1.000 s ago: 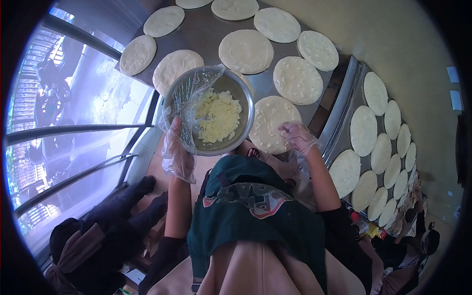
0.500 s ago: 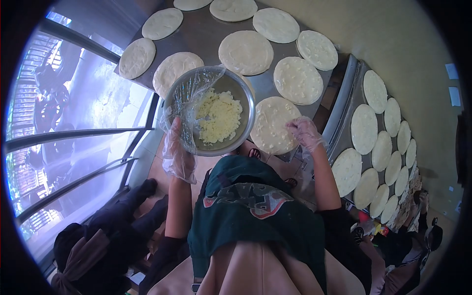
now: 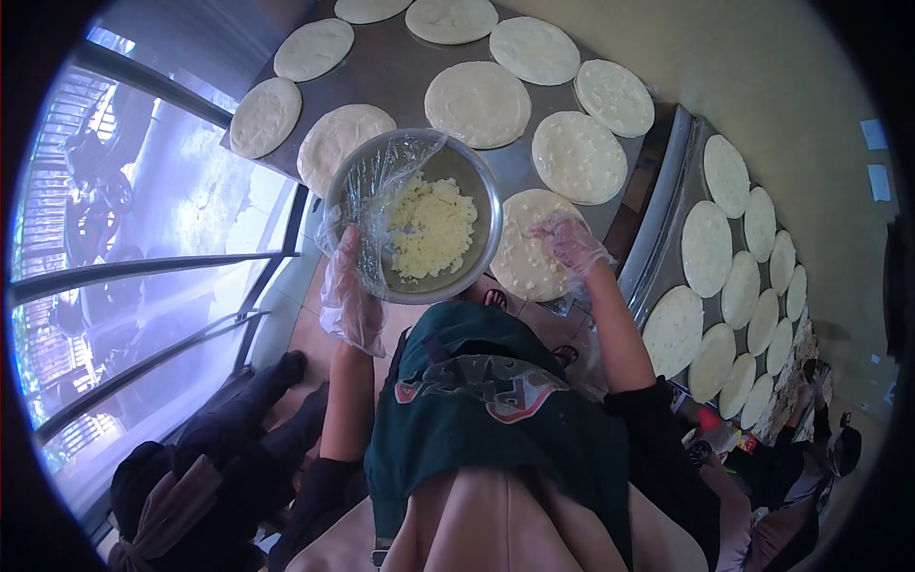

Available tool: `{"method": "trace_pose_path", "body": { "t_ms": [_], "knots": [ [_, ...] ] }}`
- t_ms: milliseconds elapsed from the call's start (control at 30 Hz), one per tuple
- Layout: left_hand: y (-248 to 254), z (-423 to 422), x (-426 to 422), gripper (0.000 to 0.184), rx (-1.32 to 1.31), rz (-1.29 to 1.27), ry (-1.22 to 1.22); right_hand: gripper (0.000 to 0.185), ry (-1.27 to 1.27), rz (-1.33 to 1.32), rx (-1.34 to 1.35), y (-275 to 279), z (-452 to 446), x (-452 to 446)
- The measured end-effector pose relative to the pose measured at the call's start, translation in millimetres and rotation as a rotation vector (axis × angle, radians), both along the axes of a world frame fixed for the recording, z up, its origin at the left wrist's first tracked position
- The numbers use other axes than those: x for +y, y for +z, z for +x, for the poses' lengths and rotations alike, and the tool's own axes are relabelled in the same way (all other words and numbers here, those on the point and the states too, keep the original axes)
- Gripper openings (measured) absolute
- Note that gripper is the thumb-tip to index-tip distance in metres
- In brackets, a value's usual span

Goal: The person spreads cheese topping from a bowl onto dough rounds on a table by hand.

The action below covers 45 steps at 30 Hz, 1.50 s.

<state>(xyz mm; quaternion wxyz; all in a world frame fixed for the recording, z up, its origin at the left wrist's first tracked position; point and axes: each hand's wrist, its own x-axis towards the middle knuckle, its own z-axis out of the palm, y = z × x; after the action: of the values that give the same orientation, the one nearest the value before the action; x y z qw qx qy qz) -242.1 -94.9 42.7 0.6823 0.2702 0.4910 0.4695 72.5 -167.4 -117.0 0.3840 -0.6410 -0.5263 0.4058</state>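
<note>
My left hand (image 3: pixel 348 296), in a clear plastic glove, grips the left rim of a steel bowl (image 3: pixel 493 205). Pale yellow, cheese-like crumbles (image 3: pixel 434 229) lie in the bowl, and clear plastic wrap (image 3: pixel 367 205) covers its left part. Just right of the bowl, my right hand (image 3: pixel 572 243), gloved too, is over a flat dough round (image 3: pixel 519 262) scattered with crumbles. Its fingers are bunched together; what they hold, if anything, is hidden. A second round with crumbles on it (image 3: pixel 579 157) lies just beyond.
More dough rounds (image 3: pixel 477 105) are spread over the dark metal table (image 3: pixel 386 67). At right, a second surface (image 3: pixel 667 272) carries several rounds (image 3: pixel 706 250). A window with dark bars (image 3: pixel 152 267) is at left. One person (image 3: pixel 210 448) is at lower left, others (image 3: pixel 791 467) at lower right.
My right hand has moved left, from the right edge of the near dough round to over its middle. The bowl in my left hand has shifted slightly right.
</note>
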Motion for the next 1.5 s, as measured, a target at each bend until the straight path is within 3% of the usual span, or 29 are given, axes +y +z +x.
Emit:
{"method": "trace_pose_path", "body": {
  "t_ms": [67, 200, 300, 367, 467, 600, 667, 767, 900, 967, 1033, 1100, 1167, 1233, 1267, 1333, 1367, 1433, 1500],
  "knots": [
    [-0.4, -0.1, 1.6, 0.046, -0.007, -0.005, -0.004, 0.021, 0.143, -0.095, -0.419, 28.1, 0.2, 2.1],
    [2.6, 0.3, -2.4, 0.048, 0.0, 0.126, -0.034, 0.021, 0.056, -0.205, -0.497, 45.9, 4.9, 2.5],
    [-4.2, -0.9, 4.3, 0.049, -0.048, -0.002, -0.039, 0.022, 0.126, 0.01, -0.57, 34.6, 17.6, -5.2],
    [0.2, 3.2, 2.7, 0.048, -0.002, 0.023, -0.044, 0.021, -0.022, -0.156, -0.619, 37.7, 17.8, -5.3],
    [0.5, 3.3, 4.2, 0.049, -0.01, 0.018, -0.059, 0.02, -0.062, -0.202, -0.747, 55.6, 11.0, -2.6],
    [-7.6, 2.5, 5.8, 0.055, -0.039, -0.003, -0.124, 0.019, -0.067, -0.146, -0.64, 38.8, 19.8, -10.6],
    [-8.4, 3.3, 6.6, 0.055, -0.054, -0.012, -0.115, 0.017, -0.02, -0.327, -0.559, 45.6, 19.2, -13.0],
    [-4.5, 6.3, 4.0, 0.051, 0.009, 0.025, -0.095, 0.017, -0.102, -0.182, -0.658, 43.9, 16.1, -24.5],
    [-12.8, 6.6, 7.9, 0.048, 0.071, 0.05, -0.093, 0.019, -0.093, -0.198, -0.774, 70.5, 8.6, -23.3],
    [-11.5, 10.0, 9.0, 0.048, 0.06, 0.014, -0.093, 0.017, -0.284, 0.139, -0.572, 103.1, -16.3, -9.1],
    [-11.5, 12.2, 9.7, 0.047, 0.049, -0.025, -0.107, 0.015, -0.229, 0.331, -0.51, 145.8, -54.3, 5.7],
    [-14.7, 14.2, 11.0, 0.048, 0.191, -0.002, -0.165, 0.016, -0.183, 0.304, 0.358, 122.1, -89.6, 2.4],
    [-25.5, 12.2, 9.7, 0.049, 0.208, 0.003, -0.222, 0.021, 0.511, 0.059, -0.77, 141.4, -99.3, 17.0],
    [-30.4, 11.5, 9.1, 0.051, 0.219, 0.008, -0.285, 0.015, 0.299, -0.074, -0.647, 95.4, -128.0, 2.7],
    [-30.9, 9.9, 10.3, 0.05, 0.224, 0.011, -0.274, 0.015, 0.283, -0.077, -0.654, 99.9, -131.7, 6.3],
    [-17.7, 13.8, 6.7, 0.048, 0.146, -0.075, -0.22, 0.019, 0.395, -0.285, -0.302, 117.1, -133.9, 12.3],
    [-15.5, 13.9, 5.4, 0.048, 0.145, -0.073, -0.23, 0.019, 0.384, -0.286, -0.303, 126.1, -131.0, 13.7],
    [-13.7, 12.7, 3.7, 0.047, 0.05, -0.154, -0.186, 0.02, 0.609, -0.045, 0.036, 139.3, -126.2, 16.9],
    [-11.6, 14.6, 4.6, 0.046, 0.029, -0.14, -0.183, 0.019, 0.564, 0.031, 0.093, 129.9, -134.6, 15.7]
  ]
}}
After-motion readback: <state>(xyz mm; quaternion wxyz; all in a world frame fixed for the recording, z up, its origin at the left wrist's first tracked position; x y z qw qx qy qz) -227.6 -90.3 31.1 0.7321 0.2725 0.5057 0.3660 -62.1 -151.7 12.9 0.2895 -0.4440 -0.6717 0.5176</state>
